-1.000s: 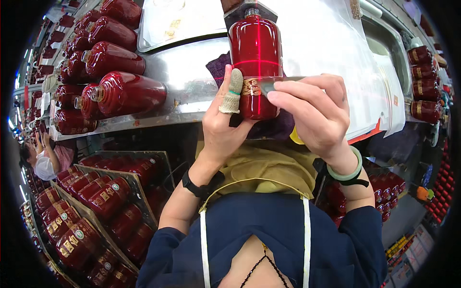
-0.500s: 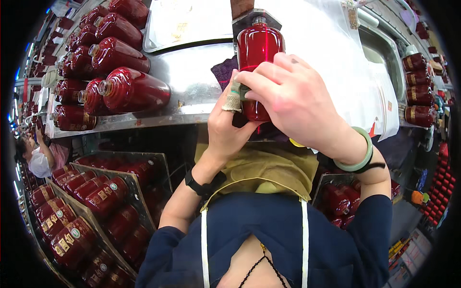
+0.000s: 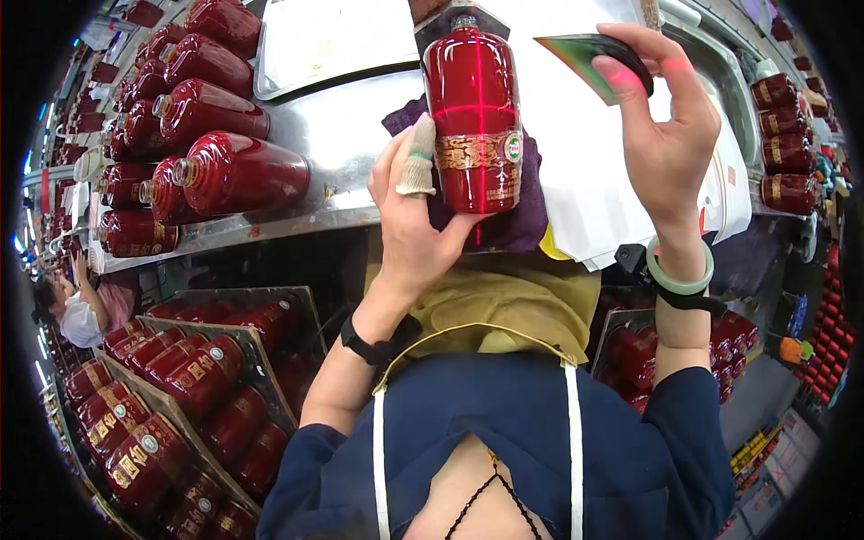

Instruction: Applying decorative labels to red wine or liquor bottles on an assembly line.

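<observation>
A glossy red bottle (image 3: 472,94) lies on its side on a purple cloth (image 3: 531,193), its neck pointing away toward a metal rest (image 3: 493,25). Red crossed light lines fall on it, and a gold decorative band (image 3: 463,153) runs round its lower part. My left hand (image 3: 416,216), with a fabric cover on one finger, is curved round the bottle's left side, thumb at its base. Up to the right of the bottle, my right hand (image 3: 670,126) pinches a flat, black-edged scraper (image 3: 594,58) with a greenish-orange sheen, held apart from the bottle.
Several red bottles (image 3: 243,175) stand on the metal bench at left, beside a white tray (image 3: 333,40). White sheets (image 3: 585,198) cover the right side, near a metal sink (image 3: 720,63). Crates of bottles (image 3: 193,387) sit below at left. Another person (image 3: 81,310) is at far left.
My right hand has lifted off the bottle and moved up and right, with the scraper now in plain view. The gold band on the bottle now shows. My left hand stays at the bottle.
</observation>
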Demonstrator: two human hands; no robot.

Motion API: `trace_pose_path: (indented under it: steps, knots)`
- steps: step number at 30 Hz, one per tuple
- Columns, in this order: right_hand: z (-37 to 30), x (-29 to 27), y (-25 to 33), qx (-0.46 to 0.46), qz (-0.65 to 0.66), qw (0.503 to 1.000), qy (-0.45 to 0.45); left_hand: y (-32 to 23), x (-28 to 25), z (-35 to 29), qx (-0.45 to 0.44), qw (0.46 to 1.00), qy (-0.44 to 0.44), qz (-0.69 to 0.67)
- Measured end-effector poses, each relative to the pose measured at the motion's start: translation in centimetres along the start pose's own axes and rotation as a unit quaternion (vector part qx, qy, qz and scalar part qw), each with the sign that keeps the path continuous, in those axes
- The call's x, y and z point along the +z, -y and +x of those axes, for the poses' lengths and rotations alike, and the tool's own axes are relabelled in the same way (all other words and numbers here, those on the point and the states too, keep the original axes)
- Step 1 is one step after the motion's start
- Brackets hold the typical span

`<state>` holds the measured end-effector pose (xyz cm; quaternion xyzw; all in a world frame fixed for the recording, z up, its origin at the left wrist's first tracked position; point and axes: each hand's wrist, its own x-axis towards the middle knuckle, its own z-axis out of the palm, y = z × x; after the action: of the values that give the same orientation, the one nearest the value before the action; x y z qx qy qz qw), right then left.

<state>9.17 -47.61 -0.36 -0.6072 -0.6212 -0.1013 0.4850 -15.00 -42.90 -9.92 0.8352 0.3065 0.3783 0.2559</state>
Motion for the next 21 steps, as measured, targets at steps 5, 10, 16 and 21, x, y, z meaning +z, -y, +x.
trace_pose_path:
  steps: [5, 10, 16, 21]
  knots:
    - [-3.2, 0.0, 0.9, 0.061, 0.047, 0.997, 0.012, 2.5, -0.3, -0.8, -0.043, 0.991, 0.116, -0.059]
    - [-5.4, 0.8, 1.6, 0.091, 0.066, 0.994, 0.007, 1.6, -1.1, 0.3, -0.067, 0.98, 0.149, -0.115]
    - [-6.4, 0.9, 2.2, 0.078, 0.081, 0.993, 0.029, 0.5, 0.0, 0.5, -0.196, 0.898, 0.078, -0.386]
    - [-9.5, 0.4, 2.6, -0.086, 0.049, 0.985, 0.143, 0.7, 0.2, 0.5, -0.211, 0.9, 0.081, -0.373]
